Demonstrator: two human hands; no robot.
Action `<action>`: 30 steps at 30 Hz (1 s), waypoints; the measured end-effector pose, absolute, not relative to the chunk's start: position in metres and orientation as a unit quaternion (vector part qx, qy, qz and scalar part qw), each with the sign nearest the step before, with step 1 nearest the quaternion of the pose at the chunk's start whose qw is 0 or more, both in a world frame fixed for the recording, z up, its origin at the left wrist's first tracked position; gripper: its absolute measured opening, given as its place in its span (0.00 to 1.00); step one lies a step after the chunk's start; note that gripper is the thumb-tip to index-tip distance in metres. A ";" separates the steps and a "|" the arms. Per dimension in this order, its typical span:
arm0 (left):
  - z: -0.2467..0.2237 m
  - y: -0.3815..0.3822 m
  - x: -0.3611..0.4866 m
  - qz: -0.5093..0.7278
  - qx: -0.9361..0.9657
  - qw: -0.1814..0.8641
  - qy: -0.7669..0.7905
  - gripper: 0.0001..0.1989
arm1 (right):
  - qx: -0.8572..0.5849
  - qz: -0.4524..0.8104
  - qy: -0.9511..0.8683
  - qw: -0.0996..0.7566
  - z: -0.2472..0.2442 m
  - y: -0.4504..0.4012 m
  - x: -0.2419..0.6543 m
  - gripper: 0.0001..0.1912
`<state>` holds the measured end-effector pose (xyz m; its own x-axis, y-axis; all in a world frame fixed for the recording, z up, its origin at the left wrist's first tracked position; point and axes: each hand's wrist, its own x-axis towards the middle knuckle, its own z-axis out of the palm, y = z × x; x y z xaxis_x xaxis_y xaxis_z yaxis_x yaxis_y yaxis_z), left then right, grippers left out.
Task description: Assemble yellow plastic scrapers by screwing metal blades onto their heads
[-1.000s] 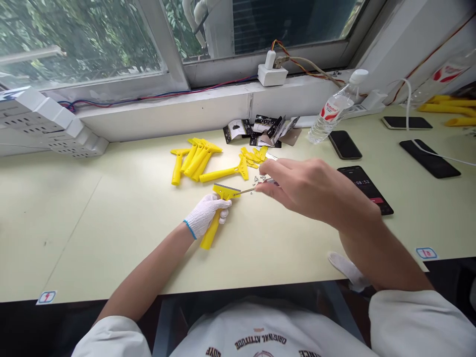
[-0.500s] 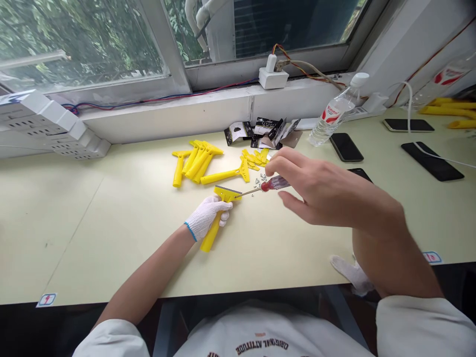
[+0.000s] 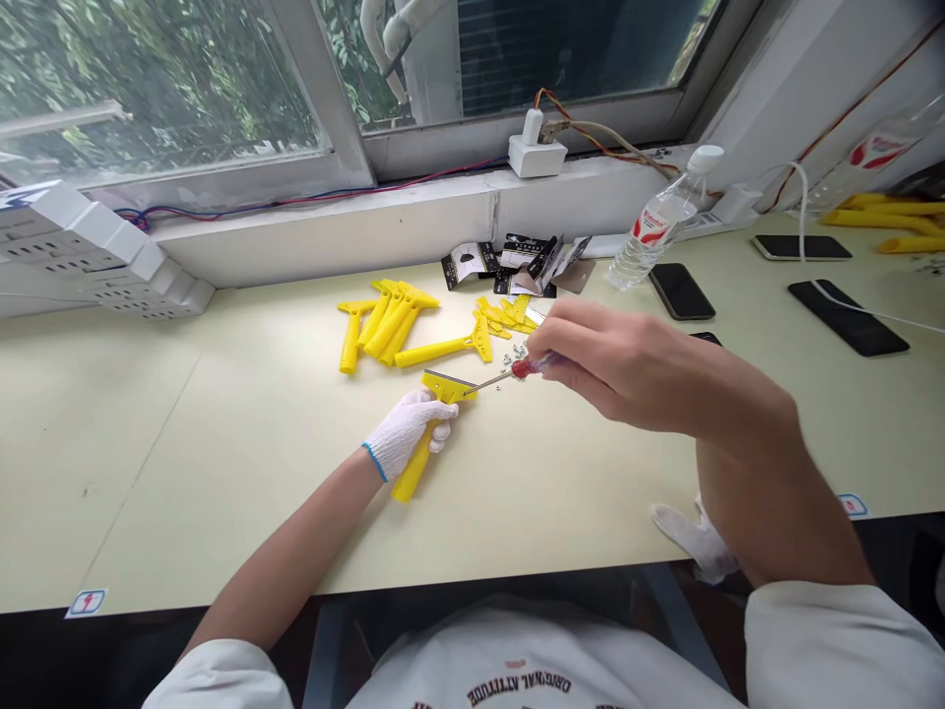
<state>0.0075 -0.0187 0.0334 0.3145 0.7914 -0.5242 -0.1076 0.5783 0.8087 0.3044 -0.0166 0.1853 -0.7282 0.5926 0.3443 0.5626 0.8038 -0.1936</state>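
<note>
The gloved left hand (image 3: pixel 409 431) gripped the yellow scraper (image 3: pixel 417 463) above the table, hiding its neck. The screwdriver (image 3: pixel 524 368) met the scraper's head, its contact point too small to resolve; the right hand's (image 3: pixel 627 369) closed fingers covered its handle end.

Cannot see the middle of the yellow scraper (image 3: pixel 411 475) beneath the left hand (image 3: pixel 413 423), nor most of the screwdriver (image 3: pixel 521 368) handle inside the right hand (image 3: pixel 627 364). Cannot tell at this size whether the tip meets a screw. Just right of centre, toward three o'clock, cannot count the small screws (image 3: pixel 515 355). Past the right hand, toward two o'clock, shows only a sliver of smartphone (image 3: pixel 707 337). At four o'clock, loses part of the loose white glove (image 3: pixel 690 535) behind the right forearm (image 3: pixel 775 512). At six, crops the shirt (image 3: pixel 517 650) lettering.
</note>
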 end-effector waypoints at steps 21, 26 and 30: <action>0.032 -0.017 0.006 0.309 0.343 0.732 0.501 0.16 | -0.336 0.006 -0.924 0.182 0.180 -0.021 0.297 0.11; 0.036 -0.019 0.007 0.317 0.348 0.730 0.495 0.17 | -0.354 0.092 -0.888 0.278 0.178 -0.020 0.289 0.06; 0.039 -0.021 0.009 0.300 0.356 0.735 0.493 0.15 | -0.387 0.196 -0.770 0.468 0.179 -0.003 0.297 0.12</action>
<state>0.0086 -0.0213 0.0390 0.3331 0.7919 -0.5117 -0.0895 0.5668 0.8190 0.2967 -0.0033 0.1789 -0.2622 0.7798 0.5685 0.4134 0.6231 -0.6640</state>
